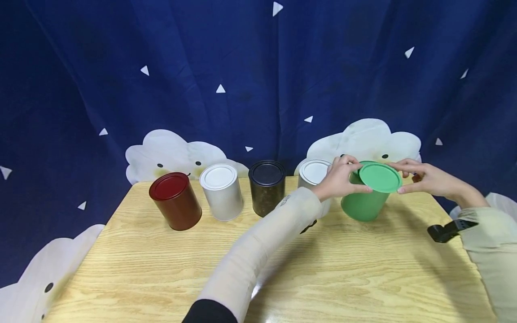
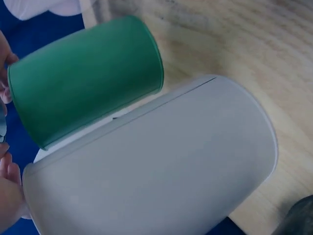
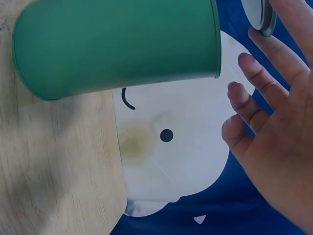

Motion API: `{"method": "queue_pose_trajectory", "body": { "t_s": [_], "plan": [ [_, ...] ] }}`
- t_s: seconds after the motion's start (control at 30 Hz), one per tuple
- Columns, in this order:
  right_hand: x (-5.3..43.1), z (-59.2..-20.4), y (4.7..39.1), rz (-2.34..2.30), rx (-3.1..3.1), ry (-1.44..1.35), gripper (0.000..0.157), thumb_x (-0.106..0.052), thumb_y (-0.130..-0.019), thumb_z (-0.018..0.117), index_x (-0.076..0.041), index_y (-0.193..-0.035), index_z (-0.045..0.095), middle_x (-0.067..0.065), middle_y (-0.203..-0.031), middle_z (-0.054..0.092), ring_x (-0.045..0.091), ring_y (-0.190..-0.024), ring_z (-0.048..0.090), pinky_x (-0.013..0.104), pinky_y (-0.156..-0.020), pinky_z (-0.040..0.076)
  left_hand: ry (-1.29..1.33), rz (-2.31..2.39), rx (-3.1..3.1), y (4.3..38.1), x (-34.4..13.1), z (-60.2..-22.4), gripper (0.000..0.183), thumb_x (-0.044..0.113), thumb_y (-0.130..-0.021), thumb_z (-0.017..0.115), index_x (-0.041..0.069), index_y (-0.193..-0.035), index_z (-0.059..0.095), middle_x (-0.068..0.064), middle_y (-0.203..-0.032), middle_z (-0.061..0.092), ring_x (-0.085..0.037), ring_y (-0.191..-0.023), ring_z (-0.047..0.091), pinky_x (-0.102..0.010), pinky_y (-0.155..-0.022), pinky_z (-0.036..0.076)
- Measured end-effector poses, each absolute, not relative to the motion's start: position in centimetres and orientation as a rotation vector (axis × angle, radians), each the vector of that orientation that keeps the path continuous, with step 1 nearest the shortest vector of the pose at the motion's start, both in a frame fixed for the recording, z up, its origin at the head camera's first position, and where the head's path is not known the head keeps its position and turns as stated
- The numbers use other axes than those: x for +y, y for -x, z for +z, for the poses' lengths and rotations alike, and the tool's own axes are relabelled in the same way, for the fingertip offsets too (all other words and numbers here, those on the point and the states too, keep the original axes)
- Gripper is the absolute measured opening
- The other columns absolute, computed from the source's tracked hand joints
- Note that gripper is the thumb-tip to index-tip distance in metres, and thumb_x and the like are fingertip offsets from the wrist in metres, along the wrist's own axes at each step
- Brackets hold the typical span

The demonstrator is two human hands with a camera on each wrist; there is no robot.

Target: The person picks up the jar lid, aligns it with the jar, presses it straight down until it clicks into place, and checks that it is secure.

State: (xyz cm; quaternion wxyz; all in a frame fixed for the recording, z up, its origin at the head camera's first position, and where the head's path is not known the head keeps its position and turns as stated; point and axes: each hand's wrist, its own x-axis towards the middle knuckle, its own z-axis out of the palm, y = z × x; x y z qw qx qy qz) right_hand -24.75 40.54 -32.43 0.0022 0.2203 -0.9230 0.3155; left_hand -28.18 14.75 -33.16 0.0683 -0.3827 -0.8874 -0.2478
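A round green lid (image 1: 380,176) is off the green can (image 1: 362,205) and slightly tilted just above its top, with a gap showing in the right wrist view. My left hand (image 1: 341,178) holds the lid's left edge between thumb and fingers. On the opposite edge, my right hand (image 1: 434,179) pinches it; in the right wrist view its other fingers spread away from the lid (image 3: 260,17). The green can stands upright on the table. Close beside it is a white can (image 1: 316,172), partly hidden behind my left hand and forearm.
Further left along the table's back edge stand a black can (image 1: 267,188), another white can (image 1: 222,193) and a dark red can (image 1: 176,202), all lidded. The wooden table (image 1: 161,273) extends in front. A blue curtain (image 1: 250,67) with white clouds hangs behind.
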Motion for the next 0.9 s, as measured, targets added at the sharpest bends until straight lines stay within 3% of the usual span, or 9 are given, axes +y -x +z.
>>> {"method": "queue_pose_trajectory", "body": {
  "t_s": [0.23, 0.4, 0.5, 0.63, 0.9],
  "plan": [
    [41.2, -32.6, 26.0, 0.956, -2.949, -0.596, 0.062, -0.008, -0.078, 0.070, -0.003, -0.133, 0.044, -0.018, -0.120, 0.039, 0.001, -0.093, 0.040, 0.022, -0.070, 0.037, 1.112, -0.691, -2.752, 29.2, 15.6, -33.1, 0.065, 0.052, -0.075, 0.067, 0.022, -0.130, 0.051, 0.007, -0.126, 0.041, -0.008, -0.109, 0.033, -0.019, -0.082, 0.024],
    [41.6, -32.7, 26.9, 0.997, -3.019, -0.581, 0.063, -0.011, -0.081, 0.068, -0.005, -0.137, 0.039, -0.003, -0.131, 0.035, -0.002, -0.099, 0.039, 0.021, -0.075, 0.039, 1.083, -0.614, -2.819, 29.8, 16.0, -33.0, 0.065, 0.054, -0.077, 0.064, 0.023, -0.132, 0.049, 0.008, -0.127, 0.040, -0.008, -0.109, 0.031, -0.021, -0.082, 0.024],
    [41.7, -32.9, 27.3, 1.058, -3.066, -0.582, 0.066, -0.014, -0.083, 0.066, -0.005, -0.140, 0.034, 0.011, -0.138, 0.029, 0.012, -0.112, 0.037, 0.038, -0.085, 0.040, 1.083, -0.553, -2.850, 30.1, 16.1, -32.9, 0.065, 0.055, -0.077, 0.063, 0.024, -0.132, 0.049, 0.008, -0.128, 0.040, -0.008, -0.109, 0.032, -0.022, -0.081, 0.024],
    [41.7, -33.0, 27.7, 1.133, -3.100, -0.543, 0.069, -0.016, -0.083, 0.066, -0.007, -0.141, 0.032, 0.020, -0.141, 0.023, 0.037, -0.120, 0.029, 0.062, -0.088, 0.027, 1.075, -0.464, -2.898, 30.4, 16.3, -32.7, 0.065, 0.057, -0.076, 0.062, 0.026, -0.132, 0.049, 0.009, -0.127, 0.040, -0.008, -0.108, 0.032, -0.021, -0.078, 0.024],
    [42.0, -33.4, 28.3, 1.215, -3.142, -0.550, 0.068, -0.017, -0.085, 0.063, -0.009, -0.142, 0.029, 0.025, -0.141, 0.020, 0.047, -0.126, 0.018, 0.067, -0.088, 0.023, 1.039, -0.276, -3.013, 30.5, 16.9, -32.2, 0.060, 0.061, -0.078, 0.057, 0.029, -0.128, 0.052, 0.013, -0.125, 0.037, -0.008, -0.105, 0.031, -0.022, -0.074, 0.022]
  ]
}}
